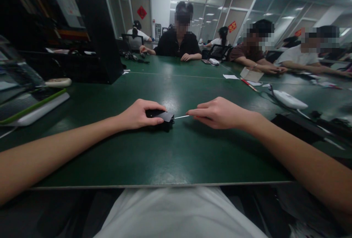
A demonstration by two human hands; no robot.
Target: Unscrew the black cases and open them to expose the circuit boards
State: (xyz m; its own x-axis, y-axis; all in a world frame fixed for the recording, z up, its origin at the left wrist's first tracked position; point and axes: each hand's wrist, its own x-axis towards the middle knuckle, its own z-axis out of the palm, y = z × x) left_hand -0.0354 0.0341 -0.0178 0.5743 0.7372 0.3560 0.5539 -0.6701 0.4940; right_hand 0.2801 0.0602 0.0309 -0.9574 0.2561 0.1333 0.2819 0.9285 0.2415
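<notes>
Over the green table, my left hand is closed around a small black object with a flat grey top face, thumb in front and fingers behind. What kind of object it is I cannot make out. My right hand is closed in a pinch on a thin, shiny metal rod. The rod points left, and its far end meets the right side of the black object. Fingers hide the rear of the rod, so its handle, if any, is out of sight.
A black cabinet stands at left, near a green-edged white device. To the right lie a white device with a cable, a red pencil-like stick and a small box. Several people sit across the table.
</notes>
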